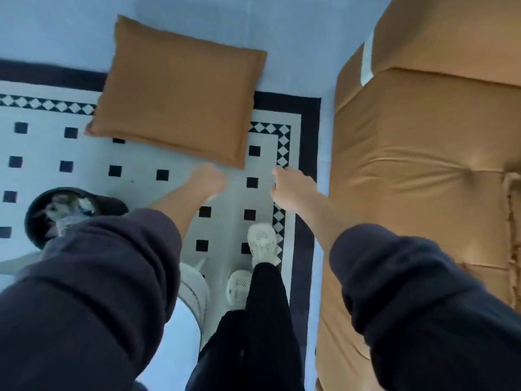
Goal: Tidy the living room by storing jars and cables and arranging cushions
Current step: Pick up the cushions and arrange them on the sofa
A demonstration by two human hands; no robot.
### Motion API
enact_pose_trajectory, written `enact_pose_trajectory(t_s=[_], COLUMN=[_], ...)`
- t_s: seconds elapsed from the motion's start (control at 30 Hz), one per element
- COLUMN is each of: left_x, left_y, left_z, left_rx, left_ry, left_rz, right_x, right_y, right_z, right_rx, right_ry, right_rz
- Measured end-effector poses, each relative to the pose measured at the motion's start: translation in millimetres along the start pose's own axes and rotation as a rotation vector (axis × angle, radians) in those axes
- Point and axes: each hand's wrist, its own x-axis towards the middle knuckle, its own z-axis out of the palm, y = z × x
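A rust-orange rectangular fabric cushion (180, 91) lies on the black-and-white patterned rug (84, 165). Both hands reach toward its near edge, empty: the left hand (207, 180) looks clenched, though blurred, and the right hand (293, 190) is loosely curled.

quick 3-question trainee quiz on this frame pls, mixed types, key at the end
1. True or false: the cushion lies wholly on the rug.
2. Which is nearer the sofa: the left hand or the right hand?
3. Multiple choice: where is the black bin? A) on the sofa B) on the rug at the person's left C) under the cushion

Key
1. False: its far end lies past the rug's border, on bare floor.
2. The right hand.
3. B
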Motion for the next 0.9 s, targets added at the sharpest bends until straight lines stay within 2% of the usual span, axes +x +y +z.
enact_pose_trajectory(t_s=[0.2,0.4,0.67,0.9], left_x=[103.6,213.1,355.4,518.8], left_y=[-33.3,-70.4,-111.4,-171.6], left_z=[-79.6,-140.3,-160.0,-170.8], left_rx=[-0.092,-0.178,-0.159,-0.090], left_ry=[0.099,0.120,0.158,0.287], left_rz=[-0.037,-0.217,-0.276,-0.326], right_x=[125.8,268.2,417.8,560.3], right_y=[-54.5,-98.9,-123.5,-128.3], right_z=[-63.0,-79.9,-39.7,14.0], right_rx=[-0.046,0.043,0.242,0.384], right_ry=[-0.063,-0.181,-0.224,-0.121], right_rz=[-0.025,0.022,0.227,0.431])
